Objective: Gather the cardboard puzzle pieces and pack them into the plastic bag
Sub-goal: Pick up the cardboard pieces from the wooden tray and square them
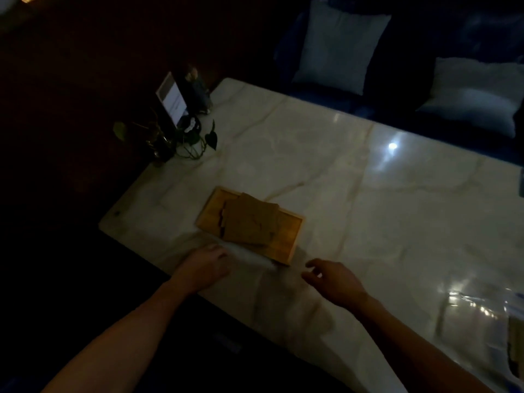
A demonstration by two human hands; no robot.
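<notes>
Dim light falls on a pale marble worktop. Near its middle-left sits a wooden tray, and on it lies a loose, overlapping stack of brown cardboard pieces, one showing a jagged edge at 9 o'clock. The stack sits slightly askew and partly over the tray's rim, so the pieces look piled rather than fitted. The left hand lies at 7 o'clock of the tray, knuckles up, fingers reaching toward the tray's near corner; whether the fingertips touch the tray or a faint clear sheet beside it, I cannot tell. It holds nothing that shows. The right hand hovers at 5 o'clock of the tray, fingers spread and loosely bent, holding nothing, a little apart from the tray. Both hands flank the tray's near edge, likely to steady or lift it, or to scoop the stack off. The plastic bag lies flat at the frame's 4 o'clock, well apart from the tray, glinting; something brown shows inside at its right edge, perhaps pieces already packed. At 11 o'clock of the tray stand a plant and a card stand. Two cushions rest on a dark sofa beyond.
</notes>
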